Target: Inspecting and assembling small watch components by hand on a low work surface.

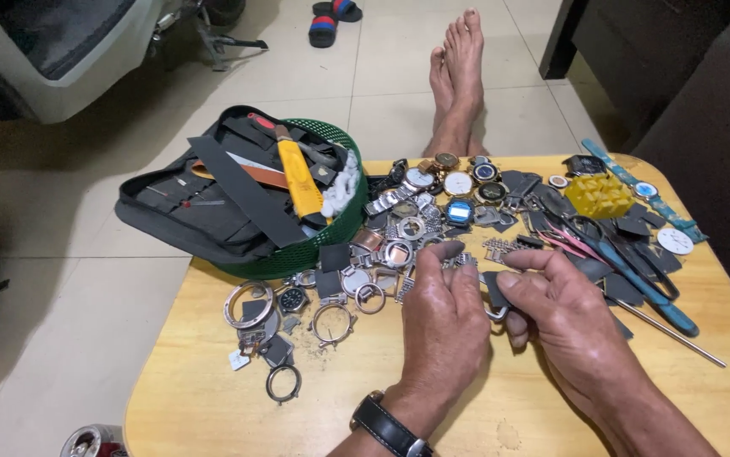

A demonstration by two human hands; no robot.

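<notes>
A wooden table (212, 398) is bearing a green basket (335, 228) and scattered watch parts (399, 228). The left hand (443, 317) and right hand (555, 309) are together pinching a small metal part (495, 312) at mid-table.

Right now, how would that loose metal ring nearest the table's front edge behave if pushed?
The metal ring looks thin and rigid, so it would probably slide flat across the smooth wooden table rather than bend. Lying flat, it seems unlikely to roll. Probably light, and close to the edge, so easily knocked off.

Home floor: tiles (399, 76), sandals (331, 21).
</notes>
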